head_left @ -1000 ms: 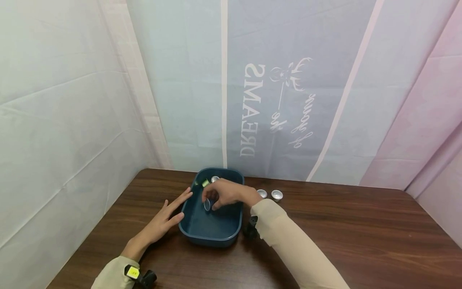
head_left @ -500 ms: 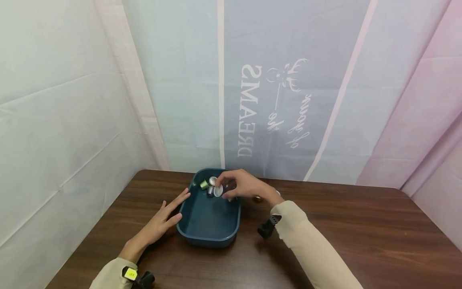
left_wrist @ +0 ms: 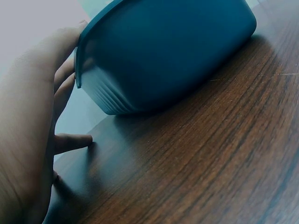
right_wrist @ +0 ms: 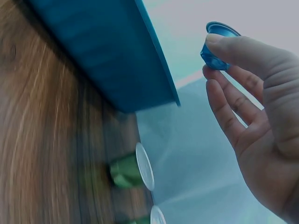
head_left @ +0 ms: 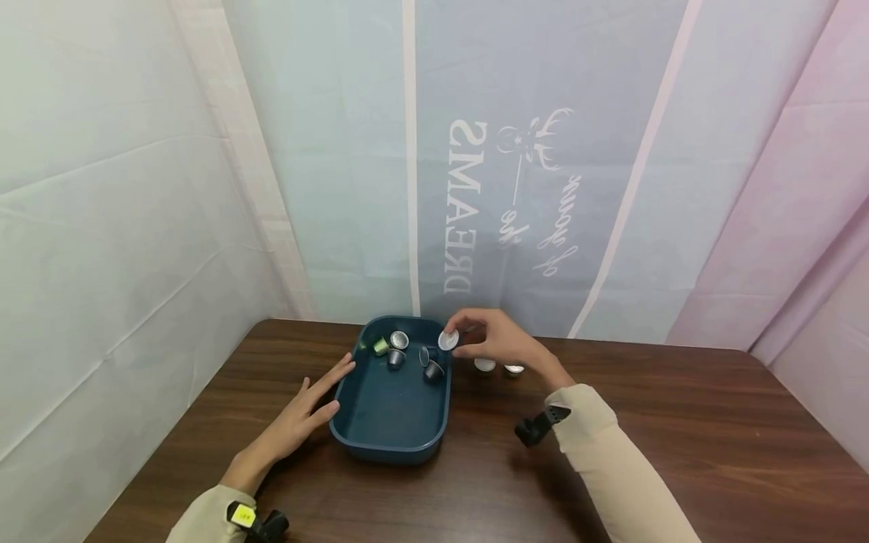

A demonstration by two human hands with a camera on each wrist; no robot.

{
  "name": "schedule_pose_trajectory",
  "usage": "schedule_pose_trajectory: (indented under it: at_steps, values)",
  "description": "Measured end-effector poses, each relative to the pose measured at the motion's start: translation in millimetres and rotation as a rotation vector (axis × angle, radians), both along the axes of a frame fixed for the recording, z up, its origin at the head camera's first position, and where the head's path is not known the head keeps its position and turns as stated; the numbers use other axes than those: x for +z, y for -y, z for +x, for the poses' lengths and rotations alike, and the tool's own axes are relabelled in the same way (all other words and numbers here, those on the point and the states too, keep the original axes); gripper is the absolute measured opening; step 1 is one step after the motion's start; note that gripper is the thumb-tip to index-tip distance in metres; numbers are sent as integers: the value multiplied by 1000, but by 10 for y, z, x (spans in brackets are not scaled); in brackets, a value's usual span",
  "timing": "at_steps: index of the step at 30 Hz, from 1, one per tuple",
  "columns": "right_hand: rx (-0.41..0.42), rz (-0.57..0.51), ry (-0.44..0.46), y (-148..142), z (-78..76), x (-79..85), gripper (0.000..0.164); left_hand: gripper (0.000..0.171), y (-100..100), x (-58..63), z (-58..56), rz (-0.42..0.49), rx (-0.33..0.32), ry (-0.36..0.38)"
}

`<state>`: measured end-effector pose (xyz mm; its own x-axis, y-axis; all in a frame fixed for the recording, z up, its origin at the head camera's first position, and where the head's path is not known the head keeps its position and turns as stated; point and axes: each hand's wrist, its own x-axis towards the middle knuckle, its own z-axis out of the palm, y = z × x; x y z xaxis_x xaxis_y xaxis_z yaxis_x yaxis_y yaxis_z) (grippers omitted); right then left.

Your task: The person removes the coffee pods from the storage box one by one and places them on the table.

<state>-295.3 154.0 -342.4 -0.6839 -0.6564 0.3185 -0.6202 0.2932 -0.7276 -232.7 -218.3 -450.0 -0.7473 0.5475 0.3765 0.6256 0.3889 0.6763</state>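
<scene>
Between the thumb and fingers of my right hand [head_left: 498,337] is a coffee capsule [head_left: 448,340], held at the far right rim of the dark blue bin [head_left: 388,450]. Its pale lid faces the head camera; the right wrist view shows a blue cup [right_wrist: 215,62]. Inside the bin, toward its far end, lie several capsules, among them a green one [head_left: 381,347], a silver-lidded one [head_left: 399,340] and a dark one [head_left: 432,372]. My left hand [head_left: 299,416] lies along the bin's left side, fingers extended, fingertips at the rim.
Two capsules [head_left: 484,365] stand on the dark wooden table [head_left: 665,445] right of the bin, under my right wrist; the right wrist view shows green sides on them [right_wrist: 127,171]. A printed cloth [head_left: 366,151] hangs behind the table's far edge.
My right hand has moved right and away, from inside the bin to its far right rim, carrying the capsule. This uncovers several capsules in the bin. The left hand stays at the rim.
</scene>
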Motion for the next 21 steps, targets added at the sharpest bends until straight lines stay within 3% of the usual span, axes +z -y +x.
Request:
schedule_pose_trajectory:
  at_steps: [3, 7, 15, 21]
  values:
    - [-22, -20, 11, -141, 20, -7, 29, 58, -5, -5, -6, 0, 0, -1]
    - [-72, -37, -9, -371, -66, -179, 30, 58, -5, -14, -11, 1, -1, -5]
    - [-234, -100, 0, -719, 31, -290, 28, 57, 8, 4, 6, 2, -3, 4]
    - [-293, -139, 50, -940, 110, -373, 31, 57, 13, -18, 1, 8, -3, 4]
